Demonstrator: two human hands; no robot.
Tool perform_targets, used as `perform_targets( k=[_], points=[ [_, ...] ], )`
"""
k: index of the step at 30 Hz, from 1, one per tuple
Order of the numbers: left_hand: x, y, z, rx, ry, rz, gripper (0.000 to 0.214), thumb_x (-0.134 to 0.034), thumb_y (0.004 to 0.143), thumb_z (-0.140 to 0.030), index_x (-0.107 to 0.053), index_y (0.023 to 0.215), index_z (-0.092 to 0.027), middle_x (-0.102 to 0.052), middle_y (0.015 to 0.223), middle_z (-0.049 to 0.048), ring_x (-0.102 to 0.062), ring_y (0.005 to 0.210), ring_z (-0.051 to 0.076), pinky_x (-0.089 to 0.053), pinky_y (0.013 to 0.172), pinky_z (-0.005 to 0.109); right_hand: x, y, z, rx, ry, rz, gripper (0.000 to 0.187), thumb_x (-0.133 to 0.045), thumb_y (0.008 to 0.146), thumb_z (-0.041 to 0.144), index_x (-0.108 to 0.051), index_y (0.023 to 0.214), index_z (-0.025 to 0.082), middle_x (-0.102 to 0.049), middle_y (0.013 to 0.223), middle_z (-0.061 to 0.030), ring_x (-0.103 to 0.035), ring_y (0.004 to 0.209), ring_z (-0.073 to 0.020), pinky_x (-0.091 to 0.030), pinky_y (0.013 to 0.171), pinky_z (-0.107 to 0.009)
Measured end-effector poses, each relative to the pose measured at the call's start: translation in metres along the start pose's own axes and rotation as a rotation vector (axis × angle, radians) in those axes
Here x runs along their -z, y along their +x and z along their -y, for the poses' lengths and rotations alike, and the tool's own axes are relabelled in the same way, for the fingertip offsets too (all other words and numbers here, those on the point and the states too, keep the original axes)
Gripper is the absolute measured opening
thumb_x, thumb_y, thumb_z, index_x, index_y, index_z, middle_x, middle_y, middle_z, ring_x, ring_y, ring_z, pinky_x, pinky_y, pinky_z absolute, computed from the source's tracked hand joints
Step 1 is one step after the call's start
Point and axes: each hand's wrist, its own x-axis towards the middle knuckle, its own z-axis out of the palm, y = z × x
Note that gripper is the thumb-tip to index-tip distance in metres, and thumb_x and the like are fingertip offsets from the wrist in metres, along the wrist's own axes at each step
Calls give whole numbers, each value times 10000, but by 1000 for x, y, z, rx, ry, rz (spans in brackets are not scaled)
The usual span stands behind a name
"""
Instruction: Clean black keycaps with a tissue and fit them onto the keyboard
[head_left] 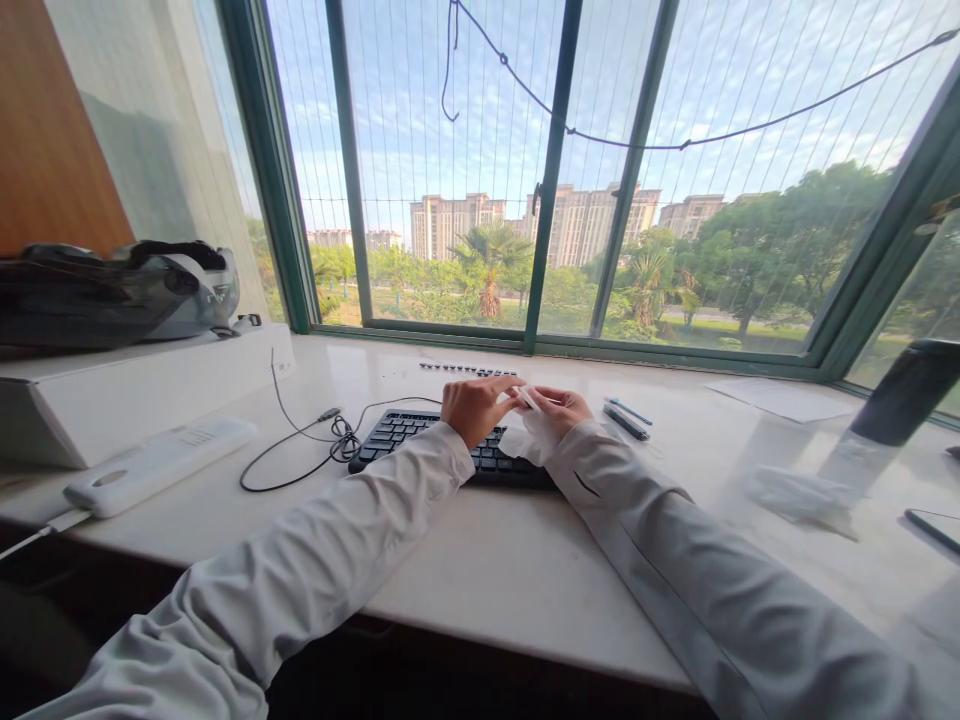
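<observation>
Above a black keyboard (pixel 390 430), my two hands meet fingertip to fingertip. My right hand (pixel 561 408) is closed on a thin white tissue (pixel 534 440), whose loose part hangs over the keys. My left hand (pixel 478 408) is closed too, its fingertips pinched together against the tissue; whatever small thing they hold is hidden. Behind the keyboard, small black keycaps (pixel 469 370) lie in rows on the white tabletop (pixel 480 580). The keyboard's middle is covered by my hands and the tissue.
A coiled black cable (pixel 343 440) lies left of the keyboard. Further left are a white power strip (pixel 161 465) and a white box (pixel 150 390) with a dark bag on it. Pens (pixel 627 420), a clear plastic bag (pixel 802 497), paper (pixel 780 398) and a dark bottle (pixel 907 393) are rightward.
</observation>
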Motion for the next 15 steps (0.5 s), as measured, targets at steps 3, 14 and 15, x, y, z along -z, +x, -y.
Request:
perform_targets(
  k=[3,14,15],
  points=[
    [-1,-1,-4,28,-8,21,270,-643,787,-431,-659,1037,-332,-728,835,-60,-667,784,132,-423,652,216,0,1,-2,28,3,-88,556,-825,496,472,-728,921,128,-720,714,-87,-644,586,-190,-501,562,-308],
    [-2,-3,-14,74,17,46,396,-656,758,-478,-602,1126,-342,-731,869,-55,-674,787,158,-432,663,236,-7,-1,-5,88,111,-163,520,-872,426,405,-730,862,159,-730,768,-104,-677,720,-238,-531,683,-376],
    [-2,-3,-14,73,18,48,392,-657,758,-473,-607,1124,-342,-732,865,-52,-672,762,152,-432,657,235,-8,-2,-3,82,97,-184,520,-873,427,397,-733,867,158,-730,762,-101,-674,703,-232,-529,677,-370]
  ],
)
